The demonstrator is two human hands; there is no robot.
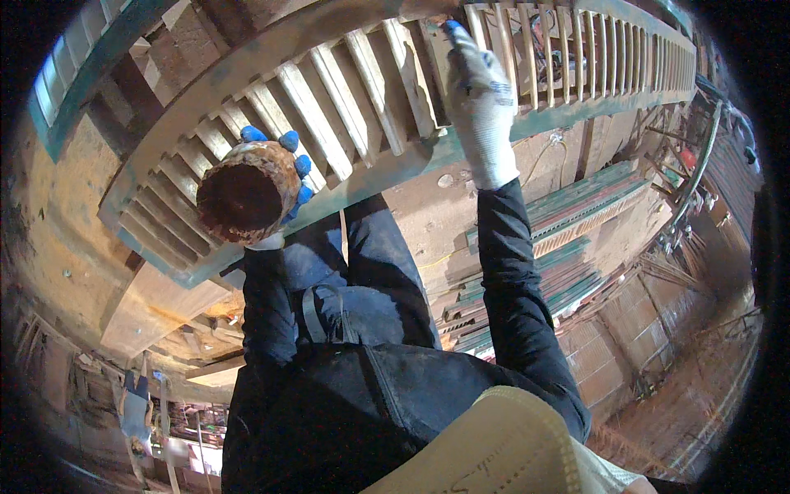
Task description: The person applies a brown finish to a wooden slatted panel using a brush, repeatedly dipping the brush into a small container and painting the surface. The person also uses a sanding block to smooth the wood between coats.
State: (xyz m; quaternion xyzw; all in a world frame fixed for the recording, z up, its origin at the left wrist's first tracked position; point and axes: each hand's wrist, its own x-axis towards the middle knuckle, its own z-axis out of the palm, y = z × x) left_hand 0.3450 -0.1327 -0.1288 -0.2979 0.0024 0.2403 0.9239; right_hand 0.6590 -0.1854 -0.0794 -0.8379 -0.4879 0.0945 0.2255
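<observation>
My left hand (297,177), in a white glove with blue fingertips, is wrapped round a brown-crusted tin can (243,193). The can's open mouth faces up and its inside is dark brown. Beneath it stretches a long, curved wooden slatted panel (329,99), its near rail greenish and its slats pale. Toward the middle of that panel my right hand (484,103), gloved the same way, lies over the slats. One of its fingers reaches forward and the rest are curled under. Whatever those fingers hold, if anything, is hidden.
Stacked green and reddish slatted pieces (527,272) lie on the floor to the right. A light wooden board (156,309) is at the left, below the panel's end. Another green-edged frame (74,74) stands at the far left. A person (136,407) is in the lower-left distance.
</observation>
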